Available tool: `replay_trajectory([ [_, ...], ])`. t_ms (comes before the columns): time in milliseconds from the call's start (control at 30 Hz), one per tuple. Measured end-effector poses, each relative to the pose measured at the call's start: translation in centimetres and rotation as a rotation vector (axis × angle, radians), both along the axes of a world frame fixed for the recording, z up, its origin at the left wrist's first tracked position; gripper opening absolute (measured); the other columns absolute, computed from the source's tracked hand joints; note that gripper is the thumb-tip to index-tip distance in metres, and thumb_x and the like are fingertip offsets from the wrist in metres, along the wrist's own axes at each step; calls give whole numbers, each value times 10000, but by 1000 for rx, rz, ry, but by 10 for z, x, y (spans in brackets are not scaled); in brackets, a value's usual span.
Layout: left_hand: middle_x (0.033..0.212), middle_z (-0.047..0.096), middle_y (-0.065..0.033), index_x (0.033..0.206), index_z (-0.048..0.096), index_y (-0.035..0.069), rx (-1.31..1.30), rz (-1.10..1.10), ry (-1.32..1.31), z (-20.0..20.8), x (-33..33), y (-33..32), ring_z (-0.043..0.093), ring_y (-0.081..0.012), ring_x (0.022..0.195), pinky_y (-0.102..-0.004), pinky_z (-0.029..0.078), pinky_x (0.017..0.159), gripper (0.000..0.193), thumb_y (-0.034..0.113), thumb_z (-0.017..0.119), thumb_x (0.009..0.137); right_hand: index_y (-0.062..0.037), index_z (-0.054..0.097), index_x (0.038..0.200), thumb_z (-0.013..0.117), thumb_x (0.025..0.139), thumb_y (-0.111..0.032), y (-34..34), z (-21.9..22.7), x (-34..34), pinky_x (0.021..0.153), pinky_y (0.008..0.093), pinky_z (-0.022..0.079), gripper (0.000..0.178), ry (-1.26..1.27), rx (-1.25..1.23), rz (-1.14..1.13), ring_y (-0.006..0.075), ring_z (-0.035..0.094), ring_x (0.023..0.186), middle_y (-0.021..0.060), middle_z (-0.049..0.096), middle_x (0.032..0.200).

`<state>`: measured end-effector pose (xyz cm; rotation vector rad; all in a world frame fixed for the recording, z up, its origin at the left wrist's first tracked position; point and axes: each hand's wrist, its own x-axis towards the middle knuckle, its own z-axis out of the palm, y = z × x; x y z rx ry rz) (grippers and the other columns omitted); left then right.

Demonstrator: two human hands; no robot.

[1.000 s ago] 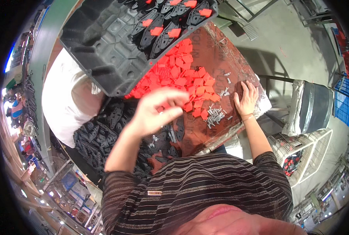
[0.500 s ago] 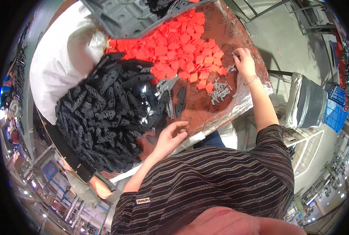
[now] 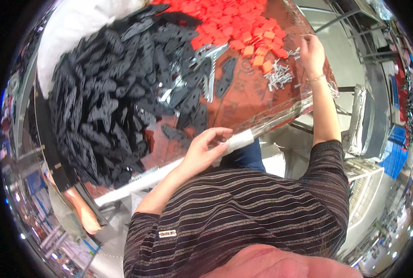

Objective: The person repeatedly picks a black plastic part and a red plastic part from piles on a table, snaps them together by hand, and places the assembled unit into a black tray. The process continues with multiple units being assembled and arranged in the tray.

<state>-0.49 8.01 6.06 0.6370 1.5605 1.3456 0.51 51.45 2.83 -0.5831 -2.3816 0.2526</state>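
My left hand point(image 3: 206, 149) hovers at the near table edge, its fingers curved and thumb apart, with nothing visible between them. Over the table's right side, my right hand point(image 3: 312, 53) is closed, fingertips pressed together; what they hold, if anything, is too small to make out. Beside it lies a small pile of silvery screws or pins point(image 3: 279, 76). A heap of red square pieces point(image 3: 243, 28) spreads farther back. To the left is a large pile of long black plastic parts point(image 3: 109, 102). Toothed metal strips point(image 3: 210, 76) lie at that pile's right edge, next to a single black part point(image 3: 226, 76).
The tabletop point(image 3: 248, 102) is reddish brown, with clear wrap along its near edge. A white sack point(image 3: 72, 32) rests at the back left. On the right stand a padded chair point(image 3: 375, 123) and a blue crate point(image 3: 394, 150). A white slatted basket point(image 3: 366, 183) sits below the chair.
The head view has shifted, so the table sits higher in the picture. The dark bit seen at my right fingertips before no longer shows clearly. My left hand stays near the table edge.
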Motion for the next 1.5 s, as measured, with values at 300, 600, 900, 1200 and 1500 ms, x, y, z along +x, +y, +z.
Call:
replay_trajectory([
  [300, 1103, 559, -53, 1221, 530, 36, 305, 452, 298, -22, 59, -48, 556, -94, 887, -230, 456, 781, 375, 66, 616, 858, -58, 483, 1002, 563, 906, -66, -296, 33, 91, 679, 190, 437, 126, -261, -1299, 1010, 43, 525, 775, -17, 519, 857],
  [600, 832, 624, -21, 1009, 624, -6, 426, 515, 168, -28, 84, -69, 571, -73, 754, -216, 465, 686, 153, 61, 601, 873, -45, 554, 905, 568, 926, -209, -330, 20, 127, 589, 187, 422, 166, -337, -1462, 799, 57, 525, 626, 4, 604, 742],
  [900, 745, 620, -26, 891, 622, -15, 272, 433, 0, -41, 35, 0, 554, -71, 632, -212, 461, 583, 127, 110, 622, 869, -27, 595, 877, 581, 910, -145, -286, 5, 106, 643, 206, 438, 122, -50, -1289, 639, 66, 551, 700, 15, 622, 770],
  [1200, 677, 525, -3, 842, 516, 56, 264, 421, 49, -65, 29, 58, 462, -61, 573, -208, 377, 518, 229, 255, 509, 954, 5, 558, 938, 594, 887, -52, -258, -19, 93, 681, 222, 500, 85, 268, -1398, 520, 92, 601, 730, 45, 639, 831],
  [1500, 669, 533, 8, 812, 523, 53, 260, 487, 72, -67, 31, 71, 476, -48, 559, -208, 388, 486, 234, 248, 534, 940, -3, 515, 938, 593, 880, -21, -250, -37, 81, 668, 216, 496, 99, 342, -1356, 525, 79, 585, 754, 44, 608, 865],
])
